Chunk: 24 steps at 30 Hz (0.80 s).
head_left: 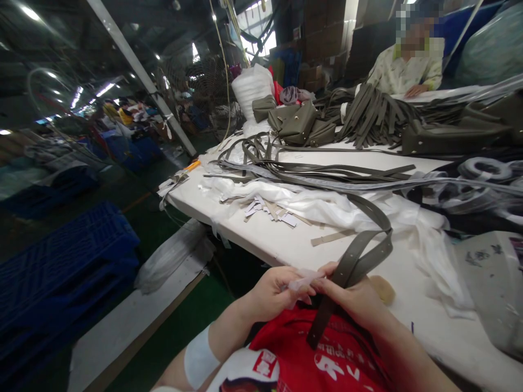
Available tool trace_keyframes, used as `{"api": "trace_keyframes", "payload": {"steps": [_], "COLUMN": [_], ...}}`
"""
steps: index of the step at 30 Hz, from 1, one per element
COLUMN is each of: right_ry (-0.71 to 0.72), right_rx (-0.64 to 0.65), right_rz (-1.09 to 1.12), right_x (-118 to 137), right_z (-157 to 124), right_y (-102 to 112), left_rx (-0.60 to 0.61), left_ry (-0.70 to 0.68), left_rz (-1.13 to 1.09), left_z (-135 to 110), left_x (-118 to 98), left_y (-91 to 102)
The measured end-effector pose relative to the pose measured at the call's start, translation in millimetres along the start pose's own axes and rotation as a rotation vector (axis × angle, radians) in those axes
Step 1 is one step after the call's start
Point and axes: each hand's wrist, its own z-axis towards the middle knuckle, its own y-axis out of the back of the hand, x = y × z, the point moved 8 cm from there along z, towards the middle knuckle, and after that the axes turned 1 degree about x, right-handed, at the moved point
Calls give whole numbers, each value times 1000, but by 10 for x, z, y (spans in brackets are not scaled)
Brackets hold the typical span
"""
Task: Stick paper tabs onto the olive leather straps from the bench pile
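Note:
Close to my body, my left hand is closed on a crumpled piece of thin translucent white film. My right hand grips a flat olive-grey strap with punched holes, its fingertips meeting the film's other end. The strap loops up over the table edge, and its cut end hangs in front of my red apron. Whether the film is fixed to the strap I cannot tell. A round tan piece lies on the table beside my right hand, partly hidden by it.
The white table carries long olive straps, white film, small cut scraps and olive bags. A co-worker sits across at the back right. Blue pallets stand on the left floor.

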Motion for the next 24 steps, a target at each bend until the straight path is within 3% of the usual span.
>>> {"api": "trace_keyframes", "payload": {"steps": [7, 13, 24], "right_ry": [45, 35, 104], "right_rx": [48, 62, 67], "right_rz": [27, 45, 10], "right_x": [-20, -46, 14], "right_z": [3, 11, -5], "right_y": [-45, -51, -14], "left_rx": [40, -12, 76], "left_ry": [-55, -48, -114], "left_rz": [-11, 11, 150], "left_z": [8, -10, -13], "left_x": [-18, 27, -55], "left_y": [-60, 18, -85]}}
